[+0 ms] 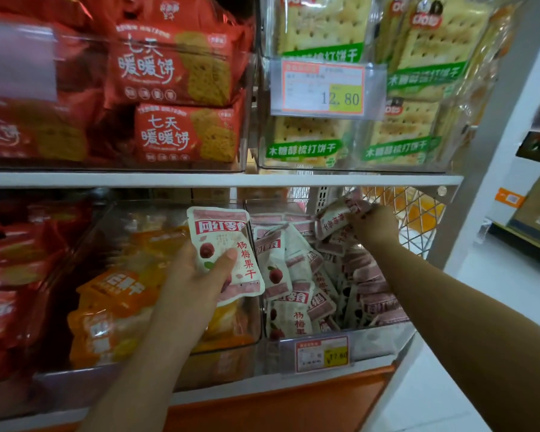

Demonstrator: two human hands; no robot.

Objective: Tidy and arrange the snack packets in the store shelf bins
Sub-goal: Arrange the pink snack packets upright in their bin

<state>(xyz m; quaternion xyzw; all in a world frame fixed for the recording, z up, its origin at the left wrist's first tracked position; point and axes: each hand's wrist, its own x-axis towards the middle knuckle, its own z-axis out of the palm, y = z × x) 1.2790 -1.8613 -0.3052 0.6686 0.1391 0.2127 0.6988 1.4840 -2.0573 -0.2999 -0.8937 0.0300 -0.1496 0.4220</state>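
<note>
**Bayberry bin half sorted, both hands full**

The landmark was the clear lower-right bin [384,338] with the small price tag [322,353] on its front wall. Inside it, the white-and-pink snack packets [296,275] lay in two conditions: along the bin's right side a row stood on edge, fairly orderly, while those toward its left and front were tipped and overlapping at odd angles.

The left hand [197,275] was held just in front of the bin's upper left corner, fingers and thumb closed around an upright packet [223,251] with its printed face outward. The right hand [376,226] was over the bin's back right corner, fingers closed on another packet [337,218], tilted and lifted clear of the pile.

Judged from this, the work was partly done: the right-hand row looked arranged, the left half looked loose, and two packets were not yet set in place. The orange packets [113,307] in the neighbouring bin, left of the landmark, also looked jumbled and probably remained to be straightened. The shelf above the bin held red and green biscuit packs that appeared reasonably stacked.
</note>
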